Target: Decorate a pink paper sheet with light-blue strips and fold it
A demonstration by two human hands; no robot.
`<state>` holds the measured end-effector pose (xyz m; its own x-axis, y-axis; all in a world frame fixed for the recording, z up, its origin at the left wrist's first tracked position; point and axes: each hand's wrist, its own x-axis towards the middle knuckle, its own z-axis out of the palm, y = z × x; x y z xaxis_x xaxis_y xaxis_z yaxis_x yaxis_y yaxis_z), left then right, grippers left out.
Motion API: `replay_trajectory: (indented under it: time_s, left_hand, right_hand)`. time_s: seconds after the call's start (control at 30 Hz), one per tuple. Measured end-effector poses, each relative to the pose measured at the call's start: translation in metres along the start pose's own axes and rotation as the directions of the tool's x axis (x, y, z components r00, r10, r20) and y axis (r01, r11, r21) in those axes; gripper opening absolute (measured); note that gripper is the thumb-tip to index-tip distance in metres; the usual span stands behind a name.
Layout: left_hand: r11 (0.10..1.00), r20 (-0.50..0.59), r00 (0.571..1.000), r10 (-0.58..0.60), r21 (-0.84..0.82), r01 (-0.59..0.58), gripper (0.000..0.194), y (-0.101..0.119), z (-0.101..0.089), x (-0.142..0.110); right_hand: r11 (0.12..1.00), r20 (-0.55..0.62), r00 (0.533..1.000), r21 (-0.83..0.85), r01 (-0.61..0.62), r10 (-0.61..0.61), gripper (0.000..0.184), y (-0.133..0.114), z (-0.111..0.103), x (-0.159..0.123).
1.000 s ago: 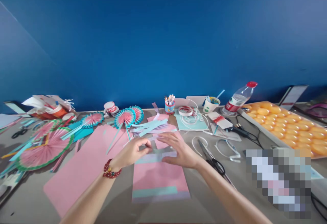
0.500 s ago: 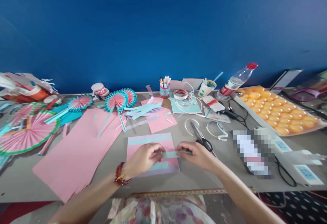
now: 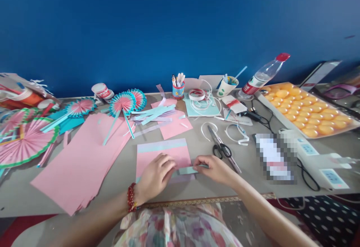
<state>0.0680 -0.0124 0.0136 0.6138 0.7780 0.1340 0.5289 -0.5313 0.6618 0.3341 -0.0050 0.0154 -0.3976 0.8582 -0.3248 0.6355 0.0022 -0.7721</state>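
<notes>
A pink paper sheet (image 3: 180,155) with pale purple and light blue bands lies on the table in front of me. Across its lower part runs a light blue paper strip (image 3: 186,170). My right hand (image 3: 215,169) pinches the strip's right end between thumb and fingers, just off the sheet's right edge. My left hand (image 3: 158,175), with a red bead bracelet (image 3: 131,197) at the wrist, is closed at the strip's left end; its fingertips are partly hidden. Beyond my right hand rest black-handled scissors (image 3: 222,149).
Large pink sheets (image 3: 75,157) are stacked at left, near pleated paper fans (image 3: 123,104). Cut paper strips (image 3: 157,113) lie behind the banded sheet. Farther right are a plastic bottle (image 3: 263,76), a tray of yellow domes (image 3: 306,108), a blurred-out phone (image 3: 274,158) and a power strip (image 3: 317,164).
My left hand has turned and lowered over the strip's left end, covering more of the sheet. My right hand still pinches the right end. The view has shifted slightly.
</notes>
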Motion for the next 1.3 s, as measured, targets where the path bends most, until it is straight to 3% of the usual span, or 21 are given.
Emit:
replay_trajectory:
  time_s: [0.37, 0.57, 1.3]
  left_hand:
    - [0.943, 0.121, 0.969, 0.218, 0.230, -0.240, 0.022, -0.013, 0.021, -0.019]
    - [0.934, 0.141, 0.967, 0.214, 0.260, -0.245, 0.022, -0.016, 0.024, -0.020]
    - [0.911, 0.104, 0.968, 0.230, 0.328, -0.252, 0.024, -0.015, 0.025, -0.021]
  right_hand:
    - [0.996, 0.069, 0.994, 0.037, -0.084, 0.081, 0.027, 0.008, 0.000, -0.001]
    - [0.992, 0.106, 0.989, 0.063, -0.109, 0.102, 0.026, 0.009, -0.001, 0.000]
    - [0.994, 0.071, 0.991, -0.025, -0.108, 0.110, 0.018, 0.010, 0.002, -0.002]
